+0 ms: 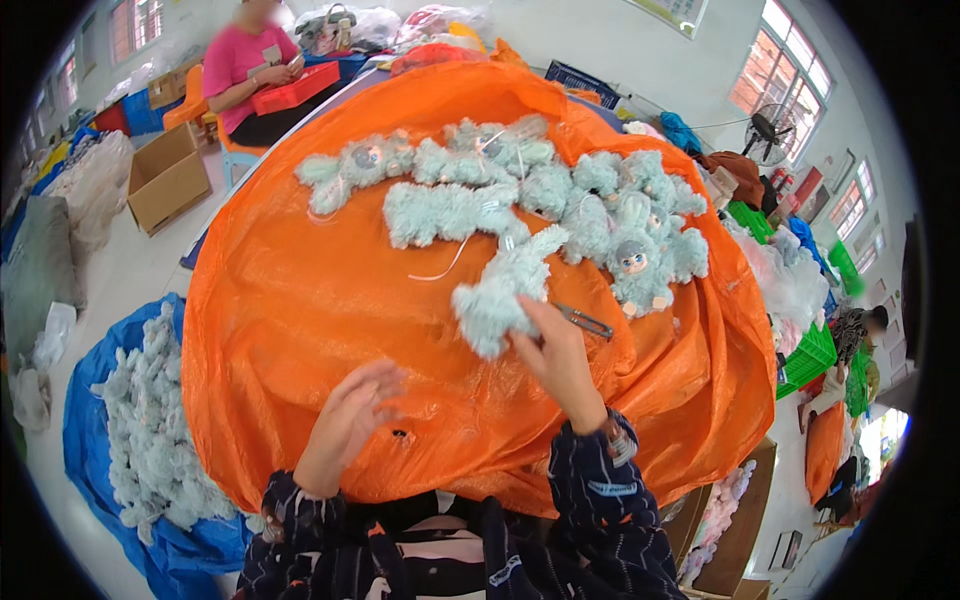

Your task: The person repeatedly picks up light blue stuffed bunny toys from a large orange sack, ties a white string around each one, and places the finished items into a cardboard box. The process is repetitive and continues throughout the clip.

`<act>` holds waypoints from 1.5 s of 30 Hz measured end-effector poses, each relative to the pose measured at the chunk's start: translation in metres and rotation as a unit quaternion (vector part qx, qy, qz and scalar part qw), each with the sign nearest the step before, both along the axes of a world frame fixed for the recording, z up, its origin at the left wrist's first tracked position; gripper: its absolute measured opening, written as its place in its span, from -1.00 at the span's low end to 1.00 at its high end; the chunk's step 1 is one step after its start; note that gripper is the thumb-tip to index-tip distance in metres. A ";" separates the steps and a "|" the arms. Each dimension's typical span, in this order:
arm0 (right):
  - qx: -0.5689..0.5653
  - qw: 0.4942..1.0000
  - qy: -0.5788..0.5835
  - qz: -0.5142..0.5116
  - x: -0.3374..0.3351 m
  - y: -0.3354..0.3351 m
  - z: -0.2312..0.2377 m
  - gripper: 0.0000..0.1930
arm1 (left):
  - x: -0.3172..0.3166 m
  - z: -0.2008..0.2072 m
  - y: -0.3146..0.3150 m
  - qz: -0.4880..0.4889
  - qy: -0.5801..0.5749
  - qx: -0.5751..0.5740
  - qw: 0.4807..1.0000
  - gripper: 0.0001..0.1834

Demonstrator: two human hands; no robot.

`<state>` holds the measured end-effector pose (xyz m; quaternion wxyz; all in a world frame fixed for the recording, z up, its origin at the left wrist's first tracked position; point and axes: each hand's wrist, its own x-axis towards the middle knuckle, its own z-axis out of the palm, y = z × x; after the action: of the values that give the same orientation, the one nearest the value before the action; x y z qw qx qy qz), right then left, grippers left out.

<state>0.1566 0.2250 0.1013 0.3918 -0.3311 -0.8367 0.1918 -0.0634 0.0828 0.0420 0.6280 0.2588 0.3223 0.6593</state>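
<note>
My right hand (552, 352) pinches a pale blue-green fluffy plush toy (495, 305) at its lower right side. A slim dark tool, apparently thread snips (583, 321), juts out beside that hand; whether the hand also grips it I cannot tell. My left hand (353, 415) hovers over the near left part of the orange sheet (300, 290), fingers apart and slightly blurred, with nothing in it. Beyond the hands, several similar plush toys (435, 213) lie in a row and a heap. One doll-faced plush (633, 262) faces up at the right. A white string (440, 266) trails near the held toy.
On the floor at left, a blue sheet (85, 430) bears a pile of plush pieces (165, 440). An open cardboard box (168, 185) stands farther back. A person in pink (245, 70) sits at far left with a red tray (295, 90). Green crates (808, 358) stand at right.
</note>
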 end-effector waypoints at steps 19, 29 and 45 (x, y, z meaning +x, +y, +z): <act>-0.054 0.994 0.076 0.052 -0.011 -0.105 -0.010 -0.89 | 0.030 -0.031 -0.001 -0.095 0.091 -0.009 0.991 -0.15; -0.547 0.779 0.291 0.092 -0.032 -0.092 -0.047 -0.77 | 0.033 -0.025 -0.010 -0.141 0.178 0.024 0.974 -0.53; -0.392 0.833 0.391 -0.006 -0.049 -0.104 -0.059 -0.84 | 0.017 -0.027 -0.015 -0.182 0.242 0.069 0.950 -0.42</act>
<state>0.1081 0.1205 0.0422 0.5252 -0.3592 -0.4661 0.6148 -0.0459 0.0680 0.0151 0.6210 0.5081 0.3656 0.4718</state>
